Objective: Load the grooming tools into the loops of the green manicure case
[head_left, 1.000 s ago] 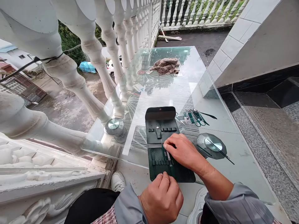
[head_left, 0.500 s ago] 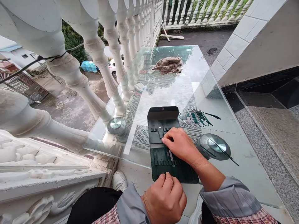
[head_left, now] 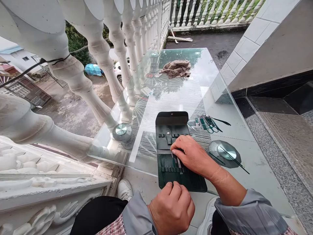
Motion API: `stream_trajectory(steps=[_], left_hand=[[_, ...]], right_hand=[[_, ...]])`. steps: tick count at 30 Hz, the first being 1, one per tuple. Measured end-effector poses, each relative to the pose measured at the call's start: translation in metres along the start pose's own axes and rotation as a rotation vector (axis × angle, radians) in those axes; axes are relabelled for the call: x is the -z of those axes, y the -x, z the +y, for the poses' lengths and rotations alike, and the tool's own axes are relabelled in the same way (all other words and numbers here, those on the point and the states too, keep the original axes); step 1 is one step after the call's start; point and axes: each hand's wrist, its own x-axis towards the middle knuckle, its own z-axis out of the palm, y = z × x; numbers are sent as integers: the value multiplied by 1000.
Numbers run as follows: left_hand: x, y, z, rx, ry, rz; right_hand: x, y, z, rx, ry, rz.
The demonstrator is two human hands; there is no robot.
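Observation:
A dark green manicure case lies unfolded at the near edge of the glass table, its top flap raised. Elastic loops run across it, and several slim tools sit in the lower row. My right hand is over its middle, thumb and fingers pinched on a slim metal tool partly covered by the hand. My left hand is closed at the case's near edge, fingertips on that edge. Right of the case lie nail clippers, green-handled scissors and other small tools.
Two thin dark tools rest above a round table support at right. A brown cloth lies toward the far end of the glass table, a small card at its left. White balusters line the left; steps are at right.
My right hand has shifted slightly down along the case, its forearm swinging toward the right. My left hand and the case have hardly moved.

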Motion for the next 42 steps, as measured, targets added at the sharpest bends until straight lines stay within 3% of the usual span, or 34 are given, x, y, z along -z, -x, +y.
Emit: stream_trajectory(steps=[4, 15, 21, 25, 28, 33, 37, 42], left_hand=[[1, -1, -1, -14, -8, -32], [-1, -1, -1, 20, 13, 48], [0, 1, -1, 14, -4, 23], [1, 3, -2, -14, -2, 27], [4, 5, -2, -36, 9, 26], [7, 5, -1, -208, 86, 80], [2, 2, 4, -265, 126, 112], [-3, -6, 10, -289, 142, 123]], right_hand=[[0, 3, 3, 40, -22, -25], [-1, 6, 5, 137, -26, 4], [-1, 9, 6, 202, 1, -30], [3, 9, 12, 186, -87, 92], [16, 16, 22, 71, -158, 258], [50, 41, 58, -436, -153, 497], [66, 63, 90, -631, 30, 486], [62, 78, 107, -587, 215, 277]])
